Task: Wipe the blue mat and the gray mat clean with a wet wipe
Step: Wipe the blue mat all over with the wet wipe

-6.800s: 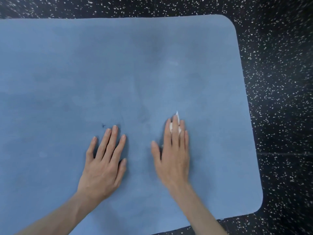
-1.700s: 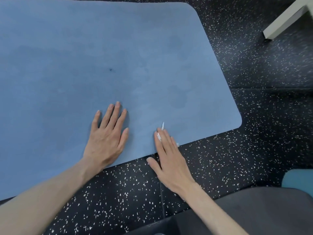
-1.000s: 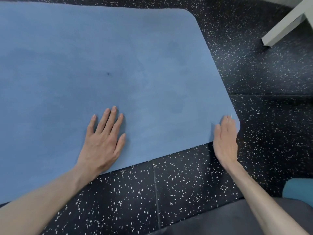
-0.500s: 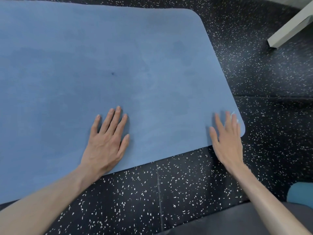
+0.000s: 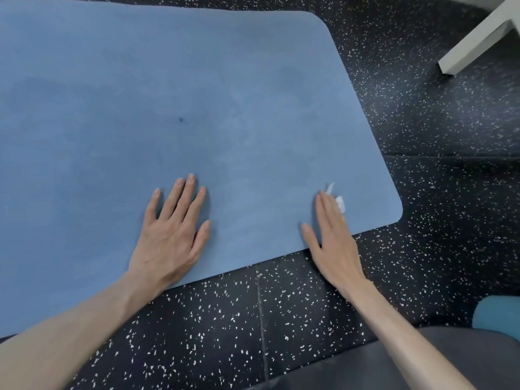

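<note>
Since half a second ago, my right hand (image 5: 333,240) has slid left along the near edge of the blue mat (image 5: 197,94), away from its rounded corner. Its fingers lie straight, pressing a white wipe (image 5: 339,201) flat onto the mat; only scraps of wipe show past the fingertips. My left hand (image 5: 171,235) rests open, palm down, on the mat, holding nothing. Speckled black floor (image 5: 281,319) surrounds the mat.

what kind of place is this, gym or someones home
Probably a gym or exercise studio: the floor is black speckled rubber laid in tiles, a large blue mat lies on it, and a white furniture leg stands nearby.
</note>
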